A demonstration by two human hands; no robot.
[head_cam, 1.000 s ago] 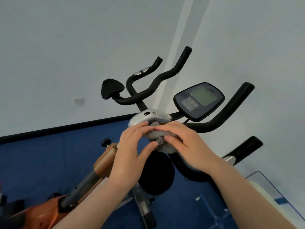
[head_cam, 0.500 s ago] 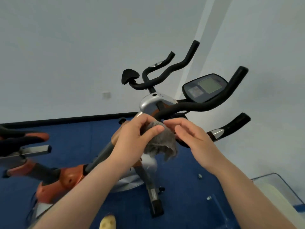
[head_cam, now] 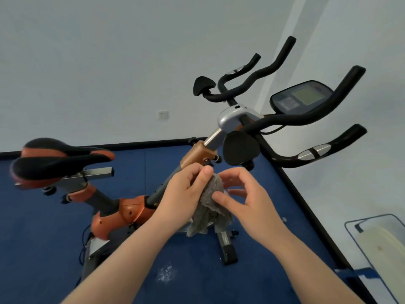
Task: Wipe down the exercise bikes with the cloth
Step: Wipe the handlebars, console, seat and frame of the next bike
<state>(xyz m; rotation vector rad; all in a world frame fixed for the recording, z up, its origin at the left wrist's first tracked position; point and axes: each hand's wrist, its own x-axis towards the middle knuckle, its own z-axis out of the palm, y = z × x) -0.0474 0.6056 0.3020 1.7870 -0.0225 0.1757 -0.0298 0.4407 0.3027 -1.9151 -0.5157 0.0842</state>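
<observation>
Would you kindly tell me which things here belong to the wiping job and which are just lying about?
Job:
- grey cloth, pinched by left hand and right hand
- orange exercise bike

Lying about:
- wall socket
- clear bin
- white scuff on blue floor

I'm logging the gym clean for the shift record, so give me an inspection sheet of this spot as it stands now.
Surface: blue floor with a whitish scuff in front of the bike.
Job's things: grey cloth held off the bike; orange and black exercise bike with saddle, handlebars and console.
Clutter: nothing seen.
Hands: left hand pinches the cloth's top; right hand has its thumb on the cloth, other fingers curled behind it.
Cables: thin black cable at the bike's base.
Surroundings: white walls, wall socket, black skirting, pale framed object at right.
</observation>
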